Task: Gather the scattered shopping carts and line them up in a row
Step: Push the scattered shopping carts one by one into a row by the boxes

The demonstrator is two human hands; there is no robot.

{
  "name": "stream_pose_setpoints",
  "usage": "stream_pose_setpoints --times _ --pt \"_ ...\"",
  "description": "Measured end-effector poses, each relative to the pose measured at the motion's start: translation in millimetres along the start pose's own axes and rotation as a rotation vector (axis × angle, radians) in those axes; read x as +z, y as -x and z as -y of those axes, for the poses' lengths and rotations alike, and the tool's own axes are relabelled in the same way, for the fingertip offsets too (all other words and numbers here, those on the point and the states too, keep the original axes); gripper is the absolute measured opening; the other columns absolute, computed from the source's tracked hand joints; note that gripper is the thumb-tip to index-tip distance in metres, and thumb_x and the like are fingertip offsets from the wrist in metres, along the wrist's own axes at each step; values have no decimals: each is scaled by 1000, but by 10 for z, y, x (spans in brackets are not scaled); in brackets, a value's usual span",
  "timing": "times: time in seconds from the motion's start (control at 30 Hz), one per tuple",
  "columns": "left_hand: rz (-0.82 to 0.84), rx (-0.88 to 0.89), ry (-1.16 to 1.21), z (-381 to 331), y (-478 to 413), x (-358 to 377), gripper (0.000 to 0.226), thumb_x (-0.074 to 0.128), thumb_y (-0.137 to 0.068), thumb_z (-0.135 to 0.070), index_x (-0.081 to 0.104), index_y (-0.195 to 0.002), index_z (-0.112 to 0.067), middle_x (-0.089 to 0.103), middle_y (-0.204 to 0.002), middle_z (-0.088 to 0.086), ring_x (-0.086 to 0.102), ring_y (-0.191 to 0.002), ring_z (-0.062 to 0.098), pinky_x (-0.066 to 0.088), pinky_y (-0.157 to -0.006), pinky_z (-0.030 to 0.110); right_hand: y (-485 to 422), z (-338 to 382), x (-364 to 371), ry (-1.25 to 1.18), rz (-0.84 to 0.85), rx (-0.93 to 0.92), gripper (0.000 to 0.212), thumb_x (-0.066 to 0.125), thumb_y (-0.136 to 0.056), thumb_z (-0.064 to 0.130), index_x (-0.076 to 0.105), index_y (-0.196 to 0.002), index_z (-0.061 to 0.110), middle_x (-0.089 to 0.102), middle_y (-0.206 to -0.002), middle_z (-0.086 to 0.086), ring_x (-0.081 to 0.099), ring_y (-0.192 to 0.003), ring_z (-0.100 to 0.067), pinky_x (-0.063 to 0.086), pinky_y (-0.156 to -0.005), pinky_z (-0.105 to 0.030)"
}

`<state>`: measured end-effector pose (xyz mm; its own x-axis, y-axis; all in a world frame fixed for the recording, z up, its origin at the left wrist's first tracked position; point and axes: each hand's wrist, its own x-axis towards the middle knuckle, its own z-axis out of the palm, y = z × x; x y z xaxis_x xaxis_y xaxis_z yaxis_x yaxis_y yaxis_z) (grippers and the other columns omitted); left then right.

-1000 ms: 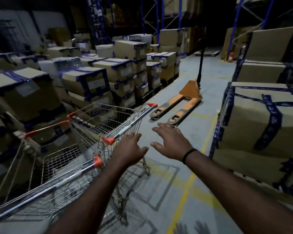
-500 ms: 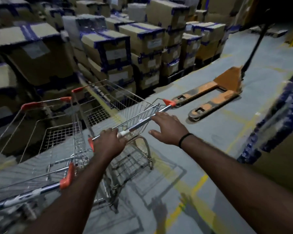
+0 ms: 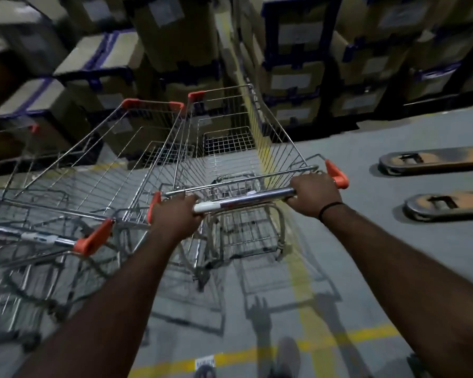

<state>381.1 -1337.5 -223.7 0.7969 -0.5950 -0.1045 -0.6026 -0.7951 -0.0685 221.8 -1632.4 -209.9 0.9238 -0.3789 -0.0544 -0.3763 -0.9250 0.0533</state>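
Observation:
A wire shopping cart [image 3: 279, 137] with orange corner caps stands right in front of me, its chrome handle bar [image 3: 243, 199] running across the middle of the view. My left hand [image 3: 175, 216] is closed around the bar's left end. My right hand [image 3: 313, 193], with a black band on the wrist, grips the right end beside the orange cap. A second cart [image 3: 93, 170] stands close on the left, side by side with the first, its handle [image 3: 52, 240] low at the left. The orange cap of a third cart [image 3: 33, 128] shows at the far left.
Stacks of taped cardboard boxes [image 3: 292, 77] rise just beyond the carts' fronts. The two forks of an orange pallet jack [image 3: 445, 204] lie on the floor at the right. Yellow lines [image 3: 306, 345] cross the grey floor under me.
Both hands went from reaching over the cart to gripping its handle bar. My view has swung down and left, so the cart now points at the box stacks beside the second cart.

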Motion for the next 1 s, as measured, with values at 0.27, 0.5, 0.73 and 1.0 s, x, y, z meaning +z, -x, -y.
stream_pose_setpoints --times 0.27,0.5,0.73,1.0 --pt "25 -42 58 -547 434 -27 44 52 -92 -64 55 -129 -41 70 -121 -9 67 -110 14 9 -121 59 249 -450 -8 20 -11 -65 34 58 -86 58 65 -91 25 70 -91 -2 66 -90 -28 45 -84 -38" --pt "6 -41 26 -658 1118 32 44 55 -90 -61 56 -126 -36 72 -114 -6 68 -107 17 15 -121 57 935 -386 87 50 -16 -50 35 56 -86 56 66 -97 25 69 -92 -1 65 -90 -26 44 -87 -39" --pt "-63 -76 21 -706 1920 229 42 52 -89 -64 58 -118 -34 75 -104 -2 70 -102 19 17 -119 56 1663 -249 171 33 -28 -57 35 58 -86 56 64 -100 24 69 -97 -1 64 -94 -28 42 -88 -42" --pt "-95 -140 -4 -698 2796 307 48 52 -83 -67 62 -118 -37 73 -110 -6 66 -110 21 20 -119 53 2449 15 175 -17 -12 -114 38 56 -87 57 62 -100 23 70 -100 -4 64 -98 -31 42 -95 -46"
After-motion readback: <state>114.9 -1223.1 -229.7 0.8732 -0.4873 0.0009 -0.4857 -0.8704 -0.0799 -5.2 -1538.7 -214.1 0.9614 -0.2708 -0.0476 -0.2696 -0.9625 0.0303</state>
